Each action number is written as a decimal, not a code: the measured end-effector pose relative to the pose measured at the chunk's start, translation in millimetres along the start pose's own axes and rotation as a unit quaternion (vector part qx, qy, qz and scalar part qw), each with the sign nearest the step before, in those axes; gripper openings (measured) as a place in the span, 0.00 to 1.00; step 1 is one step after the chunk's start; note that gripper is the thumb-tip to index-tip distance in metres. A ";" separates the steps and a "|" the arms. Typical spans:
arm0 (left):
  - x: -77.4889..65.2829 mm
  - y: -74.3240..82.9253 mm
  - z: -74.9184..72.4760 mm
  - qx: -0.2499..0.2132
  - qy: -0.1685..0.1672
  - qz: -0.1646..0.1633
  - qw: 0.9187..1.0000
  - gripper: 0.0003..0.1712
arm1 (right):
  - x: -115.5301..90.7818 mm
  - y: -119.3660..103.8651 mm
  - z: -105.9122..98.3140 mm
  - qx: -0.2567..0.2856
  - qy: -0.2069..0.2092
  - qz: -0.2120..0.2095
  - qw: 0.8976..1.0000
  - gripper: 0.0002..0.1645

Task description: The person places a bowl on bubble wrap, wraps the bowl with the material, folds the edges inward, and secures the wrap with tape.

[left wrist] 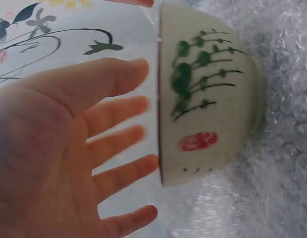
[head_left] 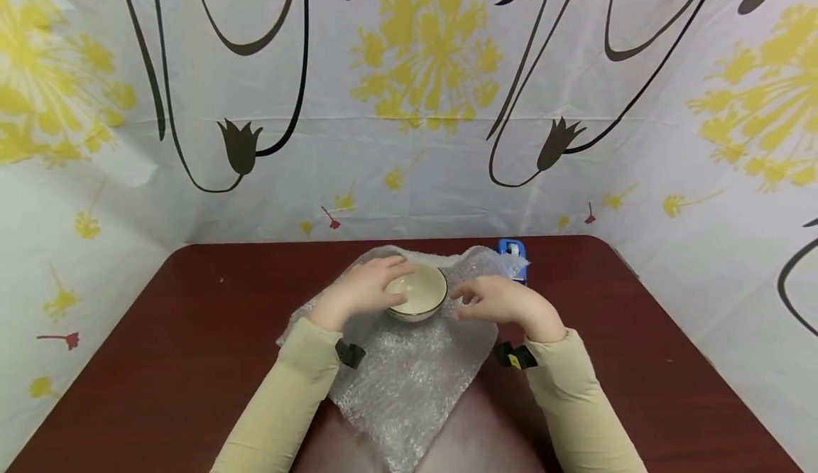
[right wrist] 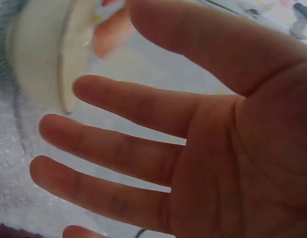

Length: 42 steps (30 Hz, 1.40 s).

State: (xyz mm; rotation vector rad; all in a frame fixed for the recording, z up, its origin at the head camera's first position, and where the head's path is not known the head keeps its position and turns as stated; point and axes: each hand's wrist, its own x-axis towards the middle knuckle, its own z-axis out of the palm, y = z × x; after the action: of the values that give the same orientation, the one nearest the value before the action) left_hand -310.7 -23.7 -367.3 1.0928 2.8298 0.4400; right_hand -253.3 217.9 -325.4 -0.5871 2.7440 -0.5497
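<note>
A cream bowl (head_left: pixel 418 290) with a dark rim stands upright on a sheet of bubble wrap (head_left: pixel 409 373). Green leaf sprigs and a red stamp mark show on the bowl's side (left wrist: pixel 208 99) in the left wrist view. Over the bowl's left rim, my left hand (head_left: pixel 367 287) spreads its fingers, with nothing gripped. Just right of the bowl, my right hand (head_left: pixel 501 301) has its fingers extended and apart, holding nothing. Whether any fingertip touches the rim I cannot tell.
Behind the right hand, a blue tape dispenser (head_left: pixel 513 249) lies near the far edge, partly covered by the wrap's corner. The dark red-brown table (head_left: pixel 211 331) meets a patterned white curtain (head_left: pixel 409 167) at the back.
</note>
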 end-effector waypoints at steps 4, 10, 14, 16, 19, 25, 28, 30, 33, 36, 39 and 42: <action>13.4 -9.2 1.5 -0.005 -0.003 -0.011 1.000 0.35 | 6.9 4.9 6.3 0.002 -0.004 0.018 1.000 0.28; 29.8 -21.5 0.1 -0.031 -0.056 -0.058 0.996 0.35 | 10.2 8.8 8.0 0.006 -0.005 0.017 1.000 0.29; 35.9 -25.5 2.6 -0.056 -0.079 -0.087 0.992 0.35 | 12.2 9.2 7.8 0.000 0.000 0.017 1.000 0.29; 37.8 -27.0 5.3 -0.071 -0.088 -0.097 0.989 0.36 | 12.7 9.2 7.3 0.000 0.001 0.020 1.000 0.29; 39.3 -28.8 10.4 -0.090 -0.097 -0.107 0.985 0.37 | 12.8 9.2 6.8 0.003 -0.002 0.025 1.000 0.29; 40.6 -31.0 16.7 -0.111 -0.084 -0.118 0.983 0.37 | 13.6 8.4 6.0 -0.006 -0.002 0.030 1.000 0.31; 49.8 -24.8 19.8 -0.110 -0.083 -0.100 0.985 0.37 | 5.6 10.9 5.1 -0.006 0.005 0.043 0.999 0.30; 56.1 -20.2 21.2 -0.107 -0.086 -0.088 0.987 0.37 | 0.5 12.5 4.7 -0.005 0.008 0.054 0.999 0.28; 64.3 -13.2 22.8 -0.103 -0.093 -0.074 0.988 0.37 | -7.5 14.8 4.5 -0.002 0.011 0.071 0.997 0.28; 67.7 -7.4 23.0 -0.108 -0.098 -0.051 0.988 0.37 | -15.8 16.8 5.5 0.005 0.014 0.091 0.996 0.28; 63.7 -4.1 21.5 -0.121 -0.092 -0.025 0.988 0.38 | -24.7 17.8 7.6 0.014 0.020 0.101 0.995 0.29; 55.5 -0.6 20.0 -0.137 -0.081 -0.002 0.987 0.39 | -34.8 19.5 8.8 0.019 0.026 0.114 0.993 0.29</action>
State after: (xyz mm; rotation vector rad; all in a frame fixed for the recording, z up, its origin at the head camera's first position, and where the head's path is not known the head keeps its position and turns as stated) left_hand -348.9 17.7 -384.8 1.0169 2.5365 0.6820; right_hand -226.2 247.1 -334.8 -0.2466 2.7921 -0.5675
